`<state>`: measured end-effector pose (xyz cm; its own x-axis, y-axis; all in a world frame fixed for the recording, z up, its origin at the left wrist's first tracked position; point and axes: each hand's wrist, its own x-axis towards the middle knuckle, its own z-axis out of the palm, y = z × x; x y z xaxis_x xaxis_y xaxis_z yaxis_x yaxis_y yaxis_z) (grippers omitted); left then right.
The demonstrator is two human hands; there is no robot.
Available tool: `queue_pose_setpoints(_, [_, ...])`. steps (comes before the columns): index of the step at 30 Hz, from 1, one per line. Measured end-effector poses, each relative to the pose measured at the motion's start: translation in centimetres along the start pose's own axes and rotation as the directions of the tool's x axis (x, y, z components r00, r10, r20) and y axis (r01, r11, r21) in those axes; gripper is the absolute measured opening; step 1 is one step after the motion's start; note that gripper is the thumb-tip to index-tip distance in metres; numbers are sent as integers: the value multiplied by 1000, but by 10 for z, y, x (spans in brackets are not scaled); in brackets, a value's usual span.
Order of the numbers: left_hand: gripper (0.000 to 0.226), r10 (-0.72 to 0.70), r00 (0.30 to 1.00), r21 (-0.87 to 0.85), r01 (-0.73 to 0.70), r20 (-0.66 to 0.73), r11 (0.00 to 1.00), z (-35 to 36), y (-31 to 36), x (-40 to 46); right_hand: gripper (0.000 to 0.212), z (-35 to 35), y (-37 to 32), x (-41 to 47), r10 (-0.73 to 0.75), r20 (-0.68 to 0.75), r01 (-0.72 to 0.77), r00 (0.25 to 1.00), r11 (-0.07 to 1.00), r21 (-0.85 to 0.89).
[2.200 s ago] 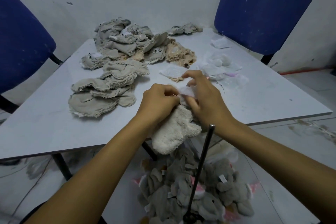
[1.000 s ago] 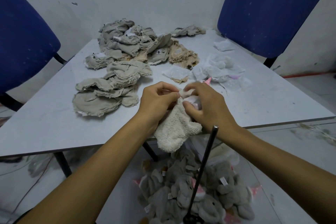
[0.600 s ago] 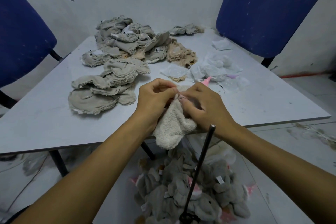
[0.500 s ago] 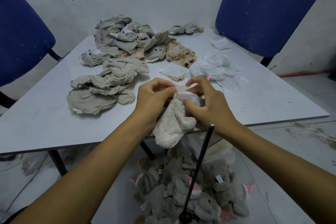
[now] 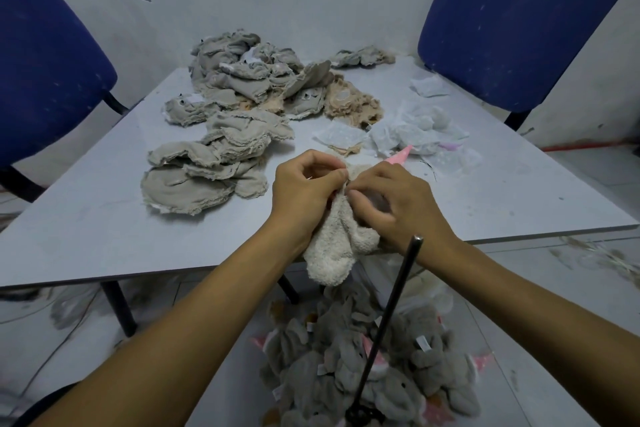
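In the head view we see our left hand [image 5: 304, 191] and right hand [image 5: 398, 204], fingers curled, both pinching the top of a cream plush piece [image 5: 332, 246]. It hangs over the table's [image 5: 86, 225] near edge, with grey plush toys [image 5: 311, 374] piled below the table.

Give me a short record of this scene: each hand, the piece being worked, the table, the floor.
left hand: pinches the top edge of the cream plush piece
right hand: pinches the same edge
piece: hangs past the near edge of the table
table: grey fabric cutouts, white mesh pieces
floor: grey plush toys around a dark metal rod
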<state>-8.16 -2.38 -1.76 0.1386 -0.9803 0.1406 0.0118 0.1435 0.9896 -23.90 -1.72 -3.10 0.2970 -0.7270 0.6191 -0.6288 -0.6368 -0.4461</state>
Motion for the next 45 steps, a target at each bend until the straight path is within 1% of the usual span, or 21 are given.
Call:
queue_pose_setpoints(2, [19,-3,1000,-9,3,-24,1000,0,0,1,25,-1,-1,-1,-16,68,18,998,999,-28])
queue_pose_setpoints(4, [19,-2,999,-27,1,-43,1000,0,0,1,28,-2,-2,0,-18,113,23,993,999,-42])
queue_pose_setpoints(6, [17,6,999,-30,-7,-36,1000,1,1,1,30,-3,-2,3,15,116,-7,993,998,-68])
queue_pose_setpoints(10, [13,27,1000,34,-27,-2,999,2,2,-2,24,-1,-6,9,157,-48,-157,987,987,-11])
queue_pose_setpoints(11, [14,31,1000,40,-31,-2,999,3,2,-2,21,0,-7,10,180,-89,-180,980,984,8])
queue_pose_setpoints(13, [17,36,999,36,-35,-23,999,3,2,-2,14,3,-9,10,173,-126,-171,977,985,27])
queue_pose_setpoints(15, [17,40,998,34,-39,-43,999,2,2,-2,14,4,-8,8,131,-84,-129,988,991,33])
queue_pose_setpoints(19, [19,42,996,47,-38,-78,998,0,-2,-1,25,1,-5,4,12,42,-12,999,1000,13])
queue_pose_setpoints(20, [19,42,995,54,-37,-95,998,-1,-2,0,29,0,-4,3,6,74,-8,997,1000,26])
queue_pose_setpoints(23, [20,63,989,105,-49,-136,993,-2,-2,2,36,-1,-7,3,64,204,-92,977,987,132])
queue_pose_setpoints(24, [20,71,988,121,-54,-140,991,-2,-2,1,35,0,-7,4,80,232,-109,969,988,114])
queue_pose_setpoints(27, [20,79,988,117,-64,-134,991,-3,-1,1,39,3,-2,7,96,272,-74,958,993,-90])
queue_pose_setpoints(29, [19,76,989,108,-62,-125,992,-3,-1,0,32,4,0,7,50,237,-25,970,994,-110])
queue_pose_setpoints(30, [18,74,990,105,-61,-116,993,-3,-1,-1,29,5,-1,6,25,189,-7,982,995,-98])
queue_pose_setpoints(33, [16,88,993,109,-80,-77,991,-1,0,-1,22,7,-1,3,33,38,-31,999,998,-48])
queue_pose_setpoints(36, [15,102,992,150,-90,-73,985,4,0,-1,26,3,0,4,50,8,-50,999,998,32])
queue_pose_setpoints(39, [16,100,989,188,-78,-112,979,5,-1,0,28,1,0,5,87,36,-89,996,995,52])
queue_pose_setpoints(41, [15,85,991,153,-68,-107,986,3,-1,1,29,4,-1,6,150,99,-151,984,989,1])
queue_pose_setpoints(42, [14,71,992,129,-57,-106,990,1,-2,2,32,6,-2,7,182,147,-174,972,982,-69])
queue_pose_setpoints(44, [15,44,993,83,-36,-105,996,-1,-1,2,42,9,-4,8,205,218,-151,954,959,-238])
queue_pose_setpoints(45, [15,39,994,63,-32,-106,997,-2,0,2,44,10,-6,9,199,220,-133,955,950,-283])
